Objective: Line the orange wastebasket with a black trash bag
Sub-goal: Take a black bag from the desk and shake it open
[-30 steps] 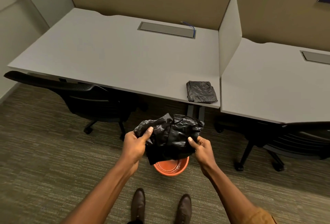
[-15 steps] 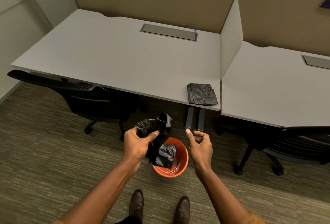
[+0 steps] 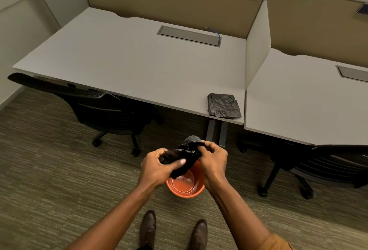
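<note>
The orange wastebasket [image 3: 186, 187] stands on the carpet in front of my shoes, with its inside bare. Above its far rim I hold a crumpled black trash bag [image 3: 185, 157] bunched between both hands. My left hand [image 3: 157, 167] grips the bag's left side, thumb on top. My right hand [image 3: 214, 159] pinches its right end. The bag's lower tip hangs just over the basket's opening. A second black trash bag [image 3: 224, 106], folded flat, lies on the near right corner of the grey desk [image 3: 129, 64].
A black office chair [image 3: 103, 106] is tucked under the desk at left, another chair [image 3: 328, 166] at right under the neighbouring desk [image 3: 302, 98]. A white divider panel [image 3: 257, 42] separates the desks. The desk's leg [image 3: 216, 132] stands just behind the basket.
My right hand had let go of the bag and has now come back to grip it. The bag, which hung down into the basket from my left hand, is bunched up between both hands.
</note>
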